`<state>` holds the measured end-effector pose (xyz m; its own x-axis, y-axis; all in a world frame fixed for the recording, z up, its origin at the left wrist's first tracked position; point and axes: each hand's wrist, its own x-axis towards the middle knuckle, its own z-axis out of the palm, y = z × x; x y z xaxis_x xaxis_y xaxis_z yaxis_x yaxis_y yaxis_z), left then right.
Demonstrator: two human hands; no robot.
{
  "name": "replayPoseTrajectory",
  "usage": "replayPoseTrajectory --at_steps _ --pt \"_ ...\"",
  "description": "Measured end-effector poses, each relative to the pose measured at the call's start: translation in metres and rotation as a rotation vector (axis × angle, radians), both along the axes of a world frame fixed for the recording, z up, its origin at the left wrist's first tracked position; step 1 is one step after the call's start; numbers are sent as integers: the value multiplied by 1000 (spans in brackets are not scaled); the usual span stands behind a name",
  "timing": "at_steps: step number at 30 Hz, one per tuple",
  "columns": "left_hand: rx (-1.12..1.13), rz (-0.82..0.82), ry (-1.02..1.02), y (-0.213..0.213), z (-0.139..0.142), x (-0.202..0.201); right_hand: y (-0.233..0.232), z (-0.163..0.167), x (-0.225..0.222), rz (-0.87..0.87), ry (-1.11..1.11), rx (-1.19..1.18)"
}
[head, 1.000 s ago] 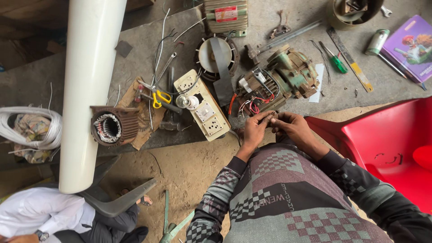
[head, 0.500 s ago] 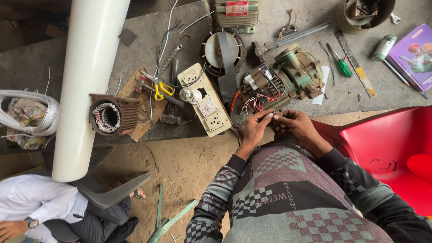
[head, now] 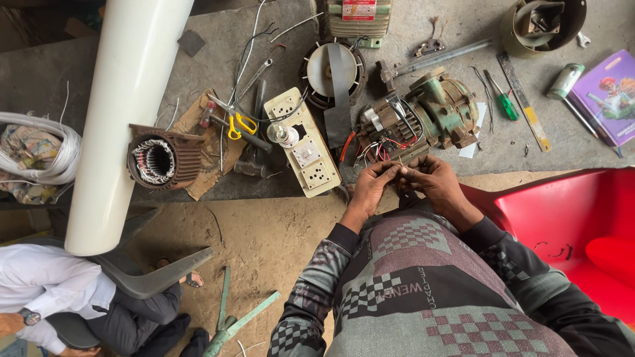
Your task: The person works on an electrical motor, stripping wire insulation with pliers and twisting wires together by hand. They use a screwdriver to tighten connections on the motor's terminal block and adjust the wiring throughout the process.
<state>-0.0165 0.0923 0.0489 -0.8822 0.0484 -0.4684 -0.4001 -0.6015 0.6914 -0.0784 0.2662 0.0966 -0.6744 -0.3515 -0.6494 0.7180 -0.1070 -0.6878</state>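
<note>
White plastic pipe (head: 126, 112) is lying across the left end of the grey concrete bench (head: 211, 53), and just right of it a rusty brown stator with copper windings (head: 162, 158) is sitting near the front edge. Further right, a cream switchboard with sockets (head: 303, 142) is resting beside a round grey fan cover (head: 331, 69). I am seeing my left hand (head: 374, 188) and right hand (head: 433, 182) meeting fingertip to fingertip at the bench's front edge, both pinching the thin red and white wires (head: 390, 155) trailing from the green electric motor (head: 430, 116) just behind them. Toward the right end, a green-handled screwdriver (head: 503, 99) is lying beside a purple book (head: 608, 96).
</note>
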Motion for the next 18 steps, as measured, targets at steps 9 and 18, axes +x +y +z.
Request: replayPoseTrajectory --at_steps 9,18 --pt "-47 -32 43 -1 -9 0 1 0 -6 106 -20 -2" --pt "-681 -25 132 -1 15 -11 -19 43 -12 337 1054 862"
